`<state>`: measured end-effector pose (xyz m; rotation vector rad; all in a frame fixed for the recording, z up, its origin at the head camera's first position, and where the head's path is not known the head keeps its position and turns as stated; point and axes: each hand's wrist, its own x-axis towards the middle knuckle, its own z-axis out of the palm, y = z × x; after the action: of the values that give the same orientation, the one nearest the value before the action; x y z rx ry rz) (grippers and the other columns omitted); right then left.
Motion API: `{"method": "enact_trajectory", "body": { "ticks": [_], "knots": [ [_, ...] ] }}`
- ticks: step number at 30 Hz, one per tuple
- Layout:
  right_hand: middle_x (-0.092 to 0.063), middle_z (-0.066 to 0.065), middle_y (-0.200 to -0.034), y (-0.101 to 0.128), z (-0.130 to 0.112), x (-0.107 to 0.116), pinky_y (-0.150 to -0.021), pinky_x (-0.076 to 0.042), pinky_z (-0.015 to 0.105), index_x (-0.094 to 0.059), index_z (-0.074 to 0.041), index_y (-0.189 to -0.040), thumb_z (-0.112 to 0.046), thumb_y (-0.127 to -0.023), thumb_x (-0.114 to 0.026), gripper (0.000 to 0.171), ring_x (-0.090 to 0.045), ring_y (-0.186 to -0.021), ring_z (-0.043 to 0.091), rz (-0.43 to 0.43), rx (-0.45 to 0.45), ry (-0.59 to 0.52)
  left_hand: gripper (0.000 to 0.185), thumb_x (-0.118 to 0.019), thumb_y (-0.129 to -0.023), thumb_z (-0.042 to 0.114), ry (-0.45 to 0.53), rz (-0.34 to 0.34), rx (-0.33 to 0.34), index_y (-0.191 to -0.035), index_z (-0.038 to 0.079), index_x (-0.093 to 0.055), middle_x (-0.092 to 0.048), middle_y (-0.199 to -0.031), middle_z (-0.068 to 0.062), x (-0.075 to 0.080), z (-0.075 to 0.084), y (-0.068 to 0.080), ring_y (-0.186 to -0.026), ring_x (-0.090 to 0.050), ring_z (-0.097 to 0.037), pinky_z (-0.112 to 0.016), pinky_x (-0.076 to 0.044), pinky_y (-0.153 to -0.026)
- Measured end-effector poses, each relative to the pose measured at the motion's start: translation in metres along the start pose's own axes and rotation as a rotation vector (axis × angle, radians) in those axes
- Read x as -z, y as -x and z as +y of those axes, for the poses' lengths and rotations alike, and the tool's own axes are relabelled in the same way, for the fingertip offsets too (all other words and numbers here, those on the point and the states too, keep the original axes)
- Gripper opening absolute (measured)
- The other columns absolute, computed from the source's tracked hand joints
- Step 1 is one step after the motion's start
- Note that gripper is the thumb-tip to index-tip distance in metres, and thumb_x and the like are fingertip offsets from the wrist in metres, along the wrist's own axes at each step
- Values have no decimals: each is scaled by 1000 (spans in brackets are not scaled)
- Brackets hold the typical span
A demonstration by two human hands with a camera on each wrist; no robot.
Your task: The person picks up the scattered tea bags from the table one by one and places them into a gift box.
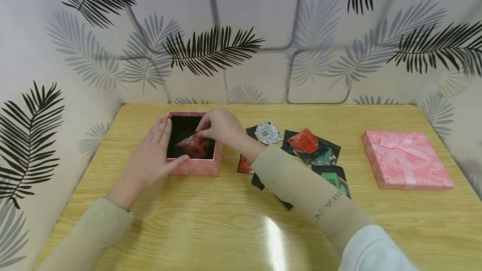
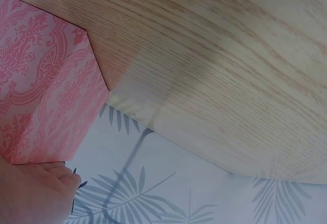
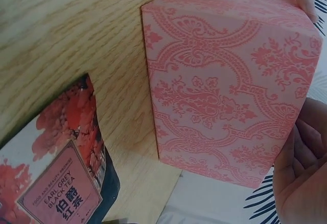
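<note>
An open pink patterned box [image 1: 197,167] with a black inside stands left of the middle in the head view. My left hand [image 1: 148,158] rests along its left wall with straight fingers, thumb stretched over the front rim. Inside the box my right hand [image 1: 222,128] pinches the upper corner of a reddish tea sachet [image 1: 195,145] between thumb and fingers. In the left wrist view, my left hand [image 2: 38,193] shows below the pink wall. The right wrist view has the same box [image 3: 219,91] beside my right hand [image 3: 304,168], whose fingertips are hidden behind it.
Several tea sachets [image 1: 305,141] lie spread right of the box, partly under my right forearm. One is an Earl Grey black tea sachet [image 3: 61,183]. The pink lid [image 1: 408,160] with a ribbon bow lies at the table's right. A leaf-print curtain [image 1: 256,74] hangs behind.
</note>
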<state>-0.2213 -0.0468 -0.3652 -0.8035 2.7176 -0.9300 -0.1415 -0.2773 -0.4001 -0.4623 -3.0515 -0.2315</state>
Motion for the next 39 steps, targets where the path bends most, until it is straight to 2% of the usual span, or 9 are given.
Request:
{"method": "enact_trajectory", "body": {
  "ticks": [9, 16, 26, 35, 39],
  "knots": [
    [-82, 1, -114, 0, -1, -3, -93, -62, 32, -83, -14, -117, -24, -101, -76, 21, -75, -103, 16, 67, -14, 81, 113, -50, -100, 75, -1, -4, 3, -167, -8, -10, -11, -177, -25, 1, 1, 2, -166, -11, -42, -56, -21, -134],
    [-81, 4, -114, 0, 3, 2, -94, -62, 33, -80, -10, -120, -21, -101, -75, 22, -76, -105, 18, 99, -18, 19, 113, -50, -100, 74, 6, 1, 3, -168, -6, -9, -10, -177, -24, 0, 1, 0, -166, -10, -41, -56, -21, -134],
    [-79, 7, -112, 5, 19, 13, -92, -61, 34, -79, -8, -119, -18, -101, -75, 21, -74, -103, 20, 119, 9, -182, 114, -51, -100, 74, -5, 8, 0, -167, -8, -10, -11, -177, -26, -1, -1, 0, -166, -11, -42, -56, -21, -134],
    [-79, 10, -113, 9, 44, 34, -88, -60, 38, -80, -8, -119, -18, -100, -76, 21, -73, -104, 25, 139, -31, -252, 113, -51, -100, 74, -18, 3, 5, -167, -7, -9, -10, -177, -25, -1, -1, 0, -166, -10, -42, -55, -20, -134],
    [-79, 12, -114, 11, 56, 42, -89, -60, 40, -80, -7, -119, -18, -100, -76, 23, -73, -105, 27, 143, -41, -244, 113, -52, -100, 74, -18, 5, 2, -167, -7, -10, -11, -177, -25, -1, 0, 0, -166, -11, -42, -55, -20, -134]
  ]
}}
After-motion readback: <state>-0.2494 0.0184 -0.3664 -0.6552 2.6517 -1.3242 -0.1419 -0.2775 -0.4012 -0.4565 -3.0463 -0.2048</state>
